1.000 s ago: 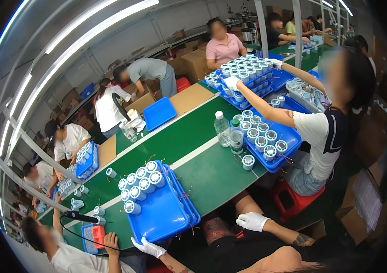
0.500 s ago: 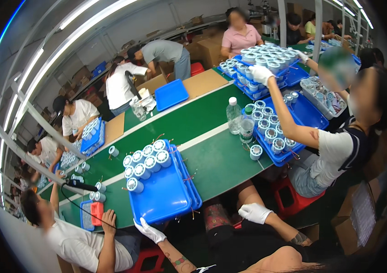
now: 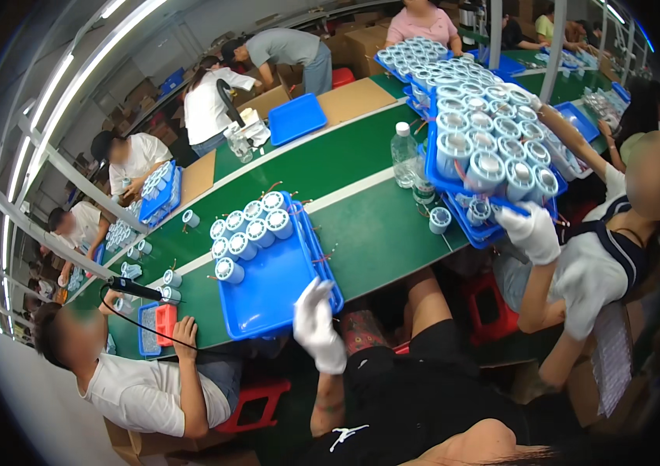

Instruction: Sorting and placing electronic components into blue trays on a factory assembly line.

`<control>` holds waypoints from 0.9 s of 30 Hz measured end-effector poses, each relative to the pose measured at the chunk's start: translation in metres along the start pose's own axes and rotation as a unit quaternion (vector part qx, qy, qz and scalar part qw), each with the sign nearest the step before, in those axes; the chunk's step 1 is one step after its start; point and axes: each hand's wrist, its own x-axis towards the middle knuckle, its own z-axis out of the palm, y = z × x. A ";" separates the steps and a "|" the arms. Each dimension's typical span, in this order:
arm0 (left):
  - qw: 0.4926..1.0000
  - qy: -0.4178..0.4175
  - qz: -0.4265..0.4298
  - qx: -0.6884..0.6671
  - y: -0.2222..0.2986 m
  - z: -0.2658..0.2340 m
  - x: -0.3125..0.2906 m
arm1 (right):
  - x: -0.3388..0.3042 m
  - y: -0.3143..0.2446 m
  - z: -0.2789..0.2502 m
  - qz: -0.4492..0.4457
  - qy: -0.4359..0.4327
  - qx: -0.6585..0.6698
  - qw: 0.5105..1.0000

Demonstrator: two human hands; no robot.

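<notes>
Since the earlier frame, the left hand (image 3: 318, 326) has shifted from the blue tray's (image 3: 271, 307) near edge to its right corner, its grip loose and empty; the right hand (image 3: 592, 287) has risen, too blurred to tell its grip. Pale-blue cylinders (image 3: 242, 246) stand in the tray, on the green surface (image 3: 365, 237).

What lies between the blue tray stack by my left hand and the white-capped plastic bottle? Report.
The head view shows bare green tabletop there, past thin wires at the edge of the blue tray stack.
</notes>
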 end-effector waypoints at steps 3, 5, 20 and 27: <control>0.958 -0.176 -0.172 -0.144 -0.041 0.043 0.043 | 0.012 0.002 -0.043 0.030 0.154 0.052 0.986; 0.890 -0.261 -0.283 -0.245 -0.075 0.083 0.064 | 0.052 -0.014 -0.087 0.046 0.267 0.081 0.959; 0.862 -0.211 -0.296 -0.354 -0.026 0.127 0.011 | 0.147 0.081 -0.104 -0.080 0.106 0.047 0.990; 0.880 -0.144 -0.330 -0.309 -0.003 0.111 0.000 | 0.170 0.076 -0.088 -0.090 0.095 0.003 0.991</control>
